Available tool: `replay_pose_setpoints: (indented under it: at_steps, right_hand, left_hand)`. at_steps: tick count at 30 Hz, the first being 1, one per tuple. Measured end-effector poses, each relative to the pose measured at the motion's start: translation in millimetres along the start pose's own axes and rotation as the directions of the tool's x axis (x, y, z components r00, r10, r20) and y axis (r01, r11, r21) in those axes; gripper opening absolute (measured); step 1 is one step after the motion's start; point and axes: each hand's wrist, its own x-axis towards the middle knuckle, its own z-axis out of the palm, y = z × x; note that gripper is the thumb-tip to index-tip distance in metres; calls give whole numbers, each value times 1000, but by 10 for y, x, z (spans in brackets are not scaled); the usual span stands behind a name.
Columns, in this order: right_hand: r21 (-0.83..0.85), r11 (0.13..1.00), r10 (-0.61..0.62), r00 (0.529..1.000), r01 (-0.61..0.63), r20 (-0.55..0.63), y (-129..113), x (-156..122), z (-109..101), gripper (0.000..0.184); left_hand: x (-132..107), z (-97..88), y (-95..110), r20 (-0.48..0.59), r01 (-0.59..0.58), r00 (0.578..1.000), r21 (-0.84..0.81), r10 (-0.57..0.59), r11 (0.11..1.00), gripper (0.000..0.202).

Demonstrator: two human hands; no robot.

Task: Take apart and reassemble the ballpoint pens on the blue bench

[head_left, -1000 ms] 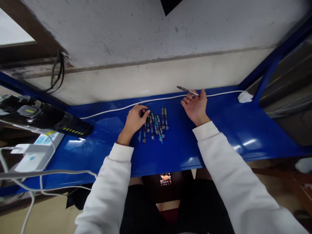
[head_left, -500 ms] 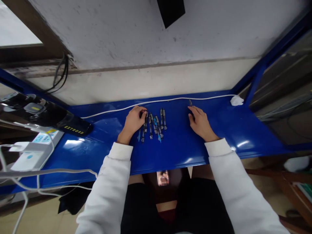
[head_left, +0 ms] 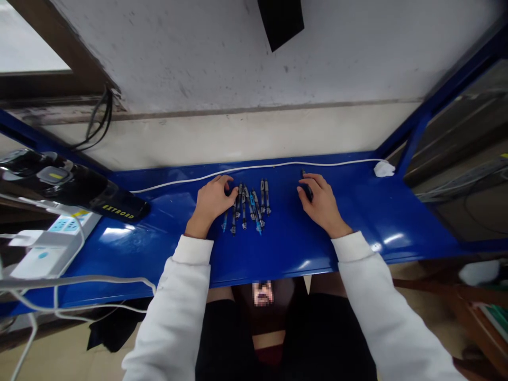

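Several clear-barrelled pens with dark and blue parts lie loosely side by side on a blue shelf [head_left: 278, 248]. One blue pen [head_left: 253, 203] is in the middle of the bunch, and two grey-and-clear pens [head_left: 265, 197] lie a little apart at its right. My left hand [head_left: 210, 203] rests at the bunch's left edge, thumb and index finger curved and apart, the thumb by the leftmost pens. Off to the right, my right hand [head_left: 321, 206] has its fingers closed round a dark pen [head_left: 304, 173]; its end pokes out past the fingertips and the rest is mostly hidden.
A white cable [head_left: 254, 168] runs along the back of the shelf to a white lump [head_left: 384, 168] at right. At left lie a black EXTRORD device [head_left: 115, 203] and a white power strip [head_left: 59, 238] with cords. A wall closes the back.
My right hand has shifted slightly left with the pen, which now slants differently. My left hand has drawn back slightly left, its thumb and index finger wider apart.
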Motion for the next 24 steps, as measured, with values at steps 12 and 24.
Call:
replay_pose_setpoints:
  at_steps: [12, 24]
  right_hand:
    - [51, 981, -193, 959, 186, 209, -873, 821, 918, 26]
    - [149, 958, -277, 929, 247, 247, -876, 682, 966, 40]
  left_hand:
    - [10, -16, 14, 22, 19, 1000, -30, -18, 999, 27]
    - [33, 74, 5, -68, -9, 998, -99, 2, 995, 21]
